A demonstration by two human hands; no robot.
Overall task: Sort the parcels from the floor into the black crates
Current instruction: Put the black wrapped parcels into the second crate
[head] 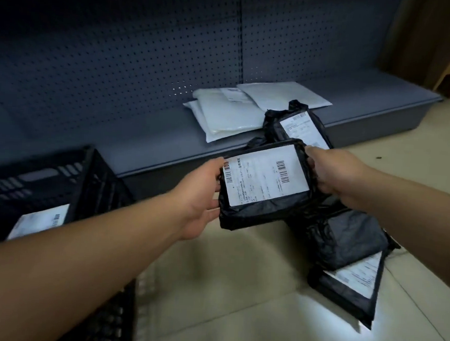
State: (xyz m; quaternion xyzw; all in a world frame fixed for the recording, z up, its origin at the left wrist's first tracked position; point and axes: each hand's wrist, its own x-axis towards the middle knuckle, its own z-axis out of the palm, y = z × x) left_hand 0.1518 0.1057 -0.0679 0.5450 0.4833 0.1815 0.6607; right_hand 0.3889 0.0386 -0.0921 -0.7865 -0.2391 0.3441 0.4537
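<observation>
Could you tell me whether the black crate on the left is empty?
Not empty: the black crate holds a parcel, its white label showing.

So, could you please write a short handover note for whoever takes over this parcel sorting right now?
Left hand and right hand both grip the black plastic-wrapped parcel with the white barcode label, held above the floor.
Done: one labelled parcel lies in the black slatted plastic crate on the left.
Left: the held parcel, plus dark wrapped parcels on the tiled floor and one leaning on the grey shelf edge.
White flat mailers lie on the shelf.
</observation>
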